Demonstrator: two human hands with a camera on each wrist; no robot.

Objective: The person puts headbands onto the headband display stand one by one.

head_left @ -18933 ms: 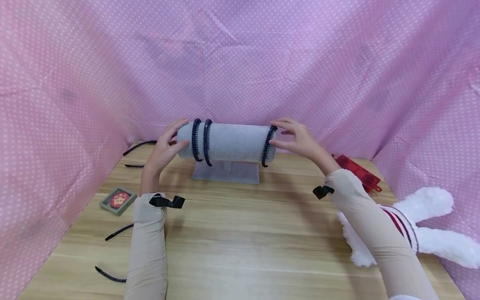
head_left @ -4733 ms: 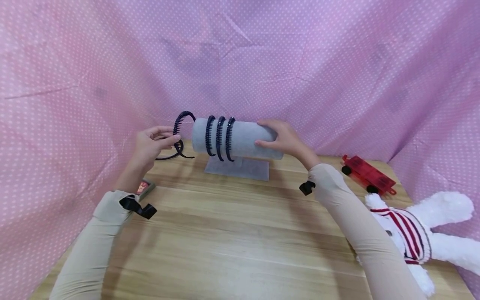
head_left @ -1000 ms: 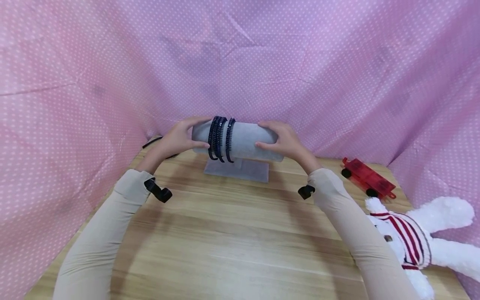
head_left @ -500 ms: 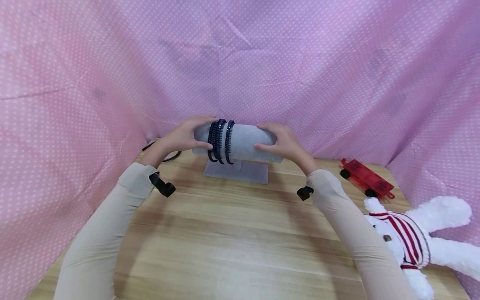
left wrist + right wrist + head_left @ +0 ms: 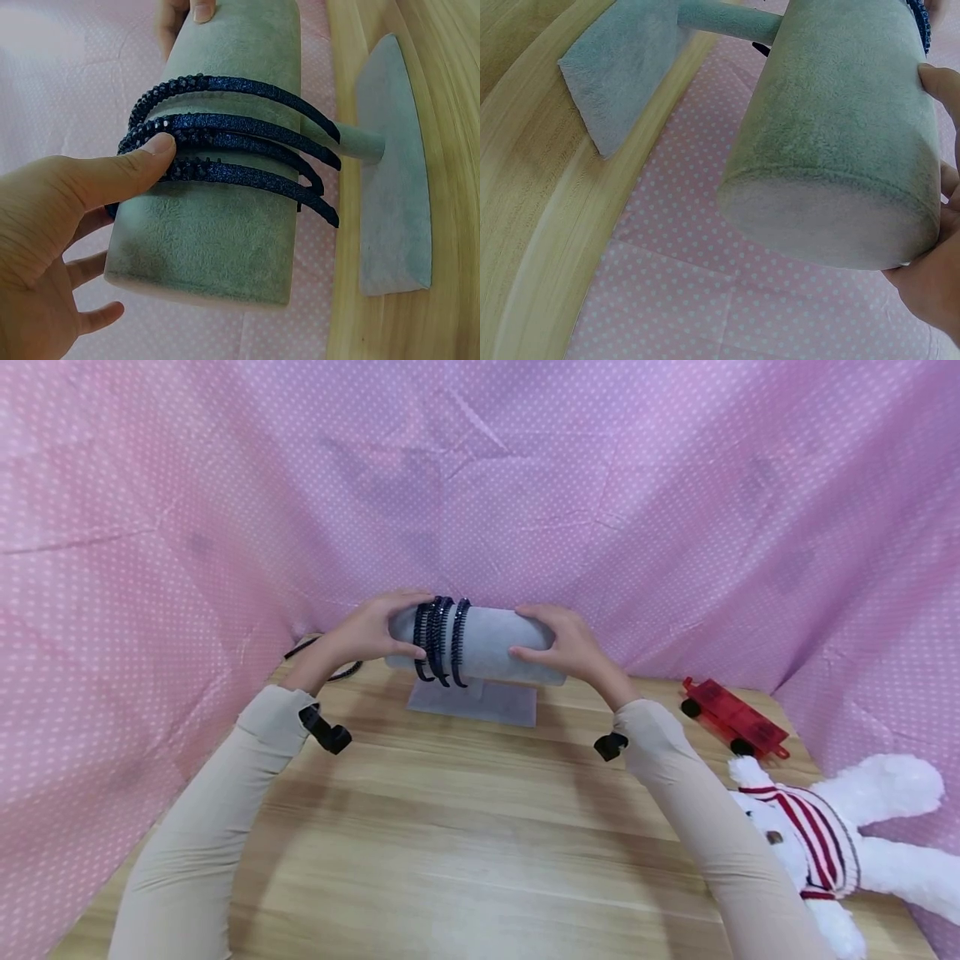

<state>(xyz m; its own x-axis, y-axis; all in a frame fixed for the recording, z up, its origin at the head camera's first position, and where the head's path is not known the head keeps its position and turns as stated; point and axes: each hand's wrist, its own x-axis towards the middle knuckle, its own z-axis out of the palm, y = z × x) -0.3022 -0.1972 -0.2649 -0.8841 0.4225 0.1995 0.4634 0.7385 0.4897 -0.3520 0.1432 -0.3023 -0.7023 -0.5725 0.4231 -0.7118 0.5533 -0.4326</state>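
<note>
A grey plush headband stand, its horizontal roll [image 5: 495, 643] on a flat base [image 5: 506, 703], stands at the back of the table. Several dark, toothed headbands [image 5: 458, 647] hang over the roll's left half, most of them bunched close and one slightly apart to the right. My left hand [image 5: 367, 631] reaches round the roll's left end and holds the bunched headbands; in the left wrist view its thumb [image 5: 159, 144] presses on them beside the outermost headband [image 5: 251, 178]. At the other end my right hand [image 5: 567, 645] grips the bare roll, thumb in front. Fingers behind the roll are partly hidden.
Behind my left forearm another dark headband [image 5: 347, 672] lies on the wooden table [image 5: 450, 827], partly hidden. A red toy wagon [image 5: 735, 717] and a white plush toy [image 5: 817, 835] in a striped top lie at the right. Pink dotted cloth [image 5: 480, 485] surrounds the table.
My left hand has brought another headband onto the roll's left end, beside the others, since a few seconds ago. Over the last second its headbands shifted only slightly; my right hand keeps its grip.
</note>
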